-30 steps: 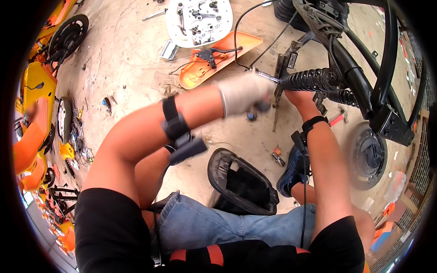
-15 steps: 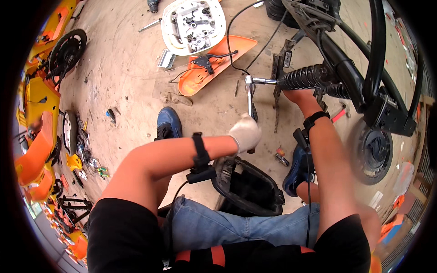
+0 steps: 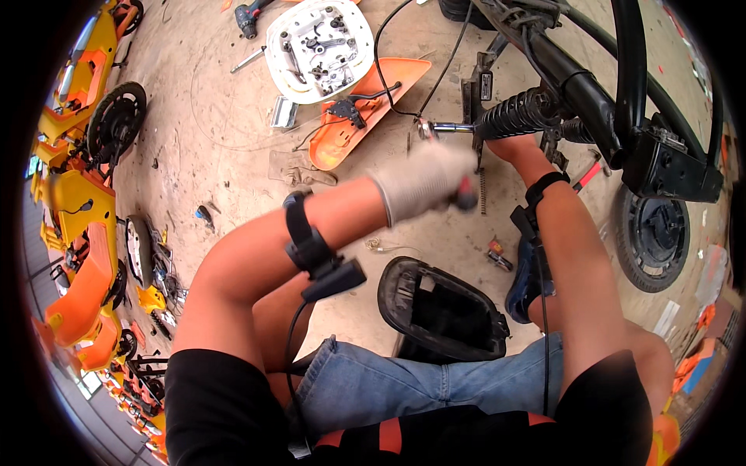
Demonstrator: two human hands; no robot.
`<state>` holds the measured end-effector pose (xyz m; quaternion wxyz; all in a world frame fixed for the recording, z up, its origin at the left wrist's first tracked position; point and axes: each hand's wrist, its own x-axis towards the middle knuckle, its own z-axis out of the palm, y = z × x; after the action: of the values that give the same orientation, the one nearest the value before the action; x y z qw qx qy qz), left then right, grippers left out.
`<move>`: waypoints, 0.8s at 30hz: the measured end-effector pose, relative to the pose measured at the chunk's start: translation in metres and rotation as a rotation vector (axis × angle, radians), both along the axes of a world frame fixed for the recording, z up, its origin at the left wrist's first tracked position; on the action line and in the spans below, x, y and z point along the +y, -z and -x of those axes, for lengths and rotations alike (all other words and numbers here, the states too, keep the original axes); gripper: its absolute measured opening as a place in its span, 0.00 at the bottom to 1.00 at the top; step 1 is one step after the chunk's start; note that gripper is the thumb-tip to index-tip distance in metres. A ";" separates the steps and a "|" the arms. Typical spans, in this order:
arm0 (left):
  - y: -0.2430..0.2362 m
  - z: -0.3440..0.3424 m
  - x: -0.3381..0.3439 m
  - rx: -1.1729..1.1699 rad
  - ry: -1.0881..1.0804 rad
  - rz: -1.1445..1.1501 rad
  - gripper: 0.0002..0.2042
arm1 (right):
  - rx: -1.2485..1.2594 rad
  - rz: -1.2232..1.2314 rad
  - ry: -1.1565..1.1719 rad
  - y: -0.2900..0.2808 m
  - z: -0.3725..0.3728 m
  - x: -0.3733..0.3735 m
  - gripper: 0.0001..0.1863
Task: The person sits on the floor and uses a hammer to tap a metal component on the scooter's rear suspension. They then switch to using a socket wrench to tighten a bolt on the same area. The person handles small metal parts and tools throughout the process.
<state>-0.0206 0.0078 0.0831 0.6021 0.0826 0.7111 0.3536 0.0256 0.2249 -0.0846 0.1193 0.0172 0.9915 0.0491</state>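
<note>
Pale-gloved left hand [image 3: 432,175] was blurry but had its fingers wrapped round a silver metal ratchet wrench [image 3: 426,130], left of the black coil-spring shock absorber [image 3: 517,115]. Bare right hand [image 3: 510,147] sat by the shock's near side, fingers mostly hidden, couldn't tell how open.

Two hands [image 3: 431,177] [image 3: 503,147], two wrist straps [image 3: 299,224] [image 3: 545,185], one ratchet [image 3: 427,132], two coil shocks [image 3: 514,115] [image 3: 576,131], one hammer [image 3: 590,175], one drill [image 3: 247,20], one brake lever [image 3: 343,113], one white tray [image 3: 308,99], one black tub [image 3: 390,289], one shoe [image 3: 530,289], at least two wheels [image 3: 653,239] [image 3: 116,128]. In the tray, several parts [image 3: 317,45], too small to count.
</note>
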 end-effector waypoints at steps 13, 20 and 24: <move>0.129 -0.054 -0.010 0.276 0.775 0.406 0.13 | 0.410 -0.004 -0.304 -0.005 0.002 -0.001 0.04; 0.030 0.041 0.004 -0.319 -0.333 -0.104 0.11 | 0.508 0.121 -0.254 0.018 -0.003 0.007 0.03; 0.050 0.056 0.003 0.062 -0.317 -0.555 0.08 | 0.606 0.055 -0.240 0.007 0.004 0.001 0.03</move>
<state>-0.0769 0.0105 0.0334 0.4719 0.1424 0.6095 0.6209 0.0212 0.2255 -0.0919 -0.1873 -0.0892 0.9778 0.0285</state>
